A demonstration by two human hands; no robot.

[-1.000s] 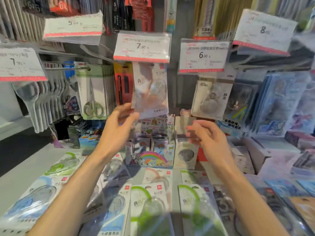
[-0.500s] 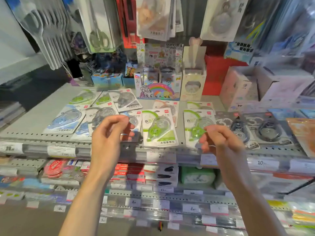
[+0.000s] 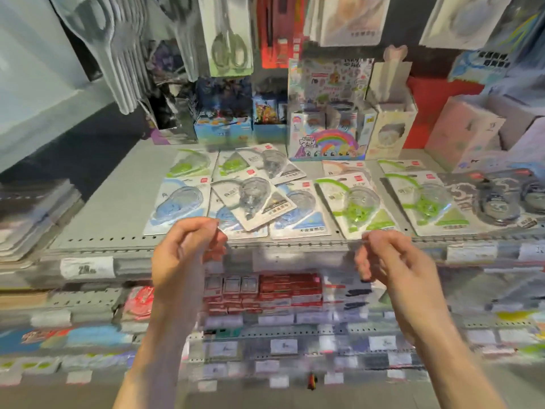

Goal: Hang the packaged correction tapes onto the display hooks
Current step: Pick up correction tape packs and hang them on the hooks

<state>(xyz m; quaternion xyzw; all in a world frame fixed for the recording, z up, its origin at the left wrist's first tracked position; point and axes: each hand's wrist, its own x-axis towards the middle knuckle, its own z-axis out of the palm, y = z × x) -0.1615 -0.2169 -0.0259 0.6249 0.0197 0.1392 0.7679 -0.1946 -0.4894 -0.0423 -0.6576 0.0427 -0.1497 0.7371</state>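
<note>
Several packaged correction tapes lie flat on the grey shelf: a blue one, a grey one tilted over others, a green one and another green one. More hang at the top, such as a pack above the middle. My left hand hovers at the shelf's front edge, fingers curled and empty. My right hand is held the same way, just below the green packs. Neither hand touches a pack.
Scissors packs and clear bags hang at upper left. A rainbow display box, a beige box and pink boxes stand at the shelf's back. Dark tape packs lie at right. Lower shelves hold red boxes.
One second ago both hands were up at a hanging pack under the price tags. My view has dropped to the shelf and both hands have come down to its front edge, empty.
</note>
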